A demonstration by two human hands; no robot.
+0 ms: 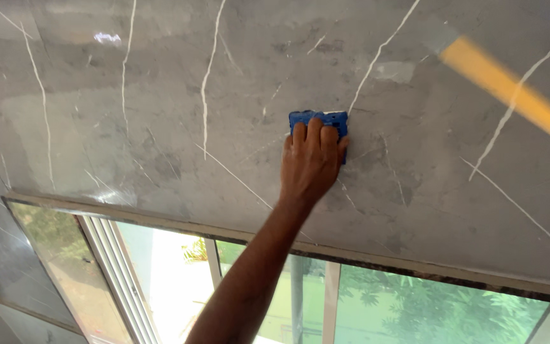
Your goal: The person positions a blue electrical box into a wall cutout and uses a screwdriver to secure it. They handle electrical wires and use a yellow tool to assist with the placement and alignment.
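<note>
Right hand (311, 162): grip pressed flat on a blue rectangular pad (319, 122) against the glossy grey white-veined marble wall (160, 114); open slab all round. Window frame edge (364, 255) at 6 o'clock. Blurred yellow handle (510, 89) at 2 o'clock. Left hand unseen.

A hand (310, 162) is pressing a pad (319, 121) against the wall (128, 127), above the window (377, 306); a pole (510, 89) is lying to the right.

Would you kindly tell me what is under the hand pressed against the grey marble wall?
A blue pad lies flat between the right hand and the marble wall; only its top edge shows past the fingers. The rest is covered.
</note>
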